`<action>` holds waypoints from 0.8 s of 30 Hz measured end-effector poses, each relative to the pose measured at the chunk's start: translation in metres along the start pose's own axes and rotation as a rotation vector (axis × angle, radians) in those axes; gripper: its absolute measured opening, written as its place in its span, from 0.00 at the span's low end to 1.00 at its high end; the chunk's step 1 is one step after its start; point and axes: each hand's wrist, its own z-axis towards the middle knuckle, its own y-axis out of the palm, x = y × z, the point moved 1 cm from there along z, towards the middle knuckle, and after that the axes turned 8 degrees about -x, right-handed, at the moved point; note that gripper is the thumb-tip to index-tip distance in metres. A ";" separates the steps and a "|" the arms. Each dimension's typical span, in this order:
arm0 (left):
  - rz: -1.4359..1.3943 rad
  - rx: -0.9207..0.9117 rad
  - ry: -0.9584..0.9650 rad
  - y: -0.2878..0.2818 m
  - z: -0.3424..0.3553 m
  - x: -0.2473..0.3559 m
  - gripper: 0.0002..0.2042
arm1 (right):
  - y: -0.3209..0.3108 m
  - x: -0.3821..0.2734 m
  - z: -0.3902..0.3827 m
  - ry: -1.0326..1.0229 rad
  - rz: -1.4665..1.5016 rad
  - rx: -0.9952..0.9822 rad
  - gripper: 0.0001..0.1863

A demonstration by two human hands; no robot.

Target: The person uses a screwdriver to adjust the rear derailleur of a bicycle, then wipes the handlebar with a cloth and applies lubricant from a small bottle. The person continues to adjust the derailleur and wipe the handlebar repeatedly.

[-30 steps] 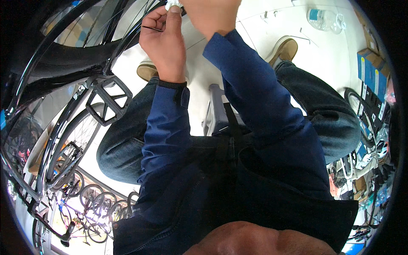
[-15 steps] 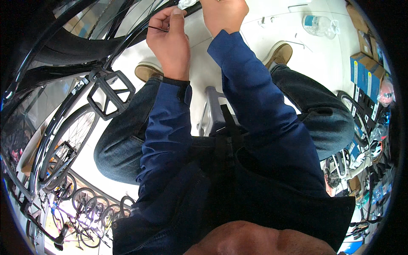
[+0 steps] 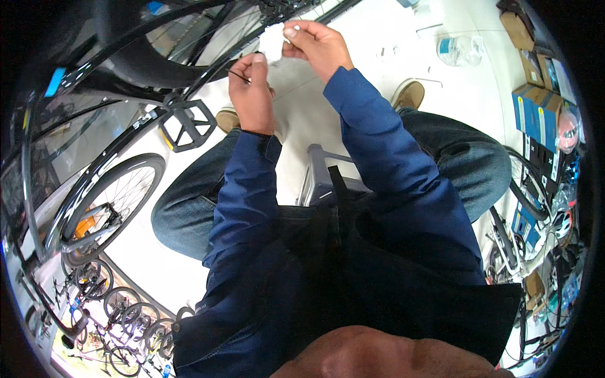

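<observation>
A crumpled white tissue or cloth [image 3: 272, 43] is stretched between my two hands, beside the black bicycle. My right hand [image 3: 319, 51] pinches its upper right edge between thumb and fingers. My left hand [image 3: 253, 97] is closed, its thumb and fingertip at the lower end of the white piece. A thin black rod [image 3: 238, 76] pokes out from between the left fingers; its other end is hidden in the hand. Just beyond the cloth sit the dark rear sprockets [image 3: 280, 9] of the bicycle, partly cut off by the top edge.
The bicycle's pedal [image 3: 188, 126] juts out close to my left forearm. A grey stool [image 3: 321, 173] stands between my legs. On the pale floor lie a clear plastic bottle [image 3: 459, 51] and an L-shaped metal key [image 3: 430, 28]. Cardboard boxes [image 3: 535, 107] line the right side.
Both hands and the bicycle sit lower in view. The right fingers and the white cloth, formerly cut off by the top edge, now show. The left hand keeps the black rod.
</observation>
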 end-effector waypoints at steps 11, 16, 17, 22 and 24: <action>0.221 -0.018 0.171 -0.026 -0.075 0.024 0.11 | 0.057 -0.053 -0.072 0.190 -0.259 -0.388 0.16; -0.070 -0.105 0.109 -0.041 -0.110 0.018 0.17 | 0.052 -0.069 -0.102 -0.101 -0.574 -0.316 0.13; -0.183 -0.122 0.163 -0.045 -0.116 0.019 0.19 | 0.056 -0.072 -0.111 -0.018 -0.619 -0.298 0.14; -0.074 -0.257 0.322 -0.049 -0.153 0.038 0.24 | 0.110 -0.097 -0.169 -0.042 -0.732 -0.580 0.15; -0.268 -0.288 0.264 -0.047 -0.171 0.048 0.25 | 0.127 -0.108 -0.178 -0.034 -0.799 -0.559 0.12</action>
